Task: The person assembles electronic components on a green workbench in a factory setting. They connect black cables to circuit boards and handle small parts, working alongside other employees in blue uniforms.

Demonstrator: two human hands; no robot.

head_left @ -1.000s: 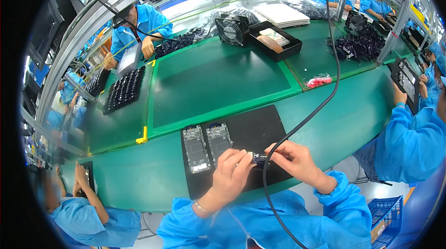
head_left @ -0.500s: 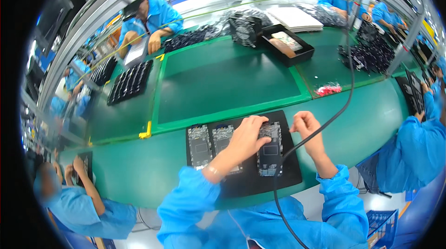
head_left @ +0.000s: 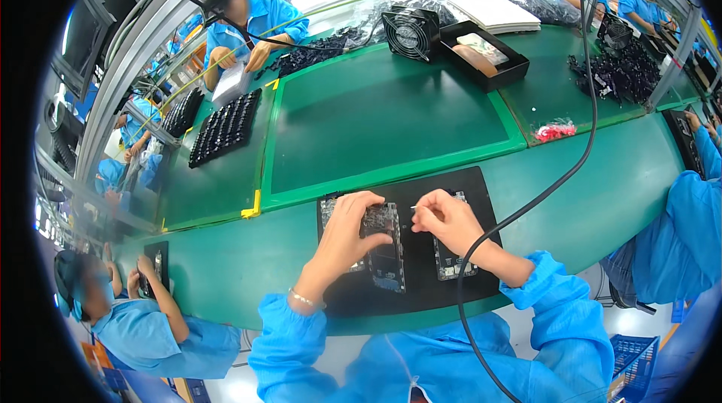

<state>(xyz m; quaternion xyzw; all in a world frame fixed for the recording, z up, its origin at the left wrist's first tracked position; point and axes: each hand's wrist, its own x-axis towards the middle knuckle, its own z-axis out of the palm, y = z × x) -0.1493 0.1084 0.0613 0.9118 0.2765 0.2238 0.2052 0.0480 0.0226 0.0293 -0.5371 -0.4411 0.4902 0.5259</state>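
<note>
My left hand (head_left: 350, 231) is spread over the middle phone frame (head_left: 387, 271), thumb and fingers apart, the thumb lying across its circuit board. This frame sits slightly tilted on a black mat (head_left: 417, 294). Close by on the right, my right hand (head_left: 450, 226) is closed in a pinch near the frame's upper edge. A tiny pale tip shows at the fingertips, too small to name. Beneath the right hand lies another phone frame (head_left: 453, 266), partly covered. A third phone frame (head_left: 328, 211) is mostly hidden behind my left hand.
A black cable (head_left: 526, 211) hangs across my right forearm. Beyond the mat are a black fan (head_left: 410, 33), an open black box (head_left: 511, 72), red-and-white bits (head_left: 555, 131) and a rack of black parts (head_left: 226, 128). Co-workers sit on both sides and opposite.
My left hand has moved left from the right phone frame to the middle one. My right hand has come in leftward over the mat, near the middle frame. The whole view has shifted slightly.
</note>
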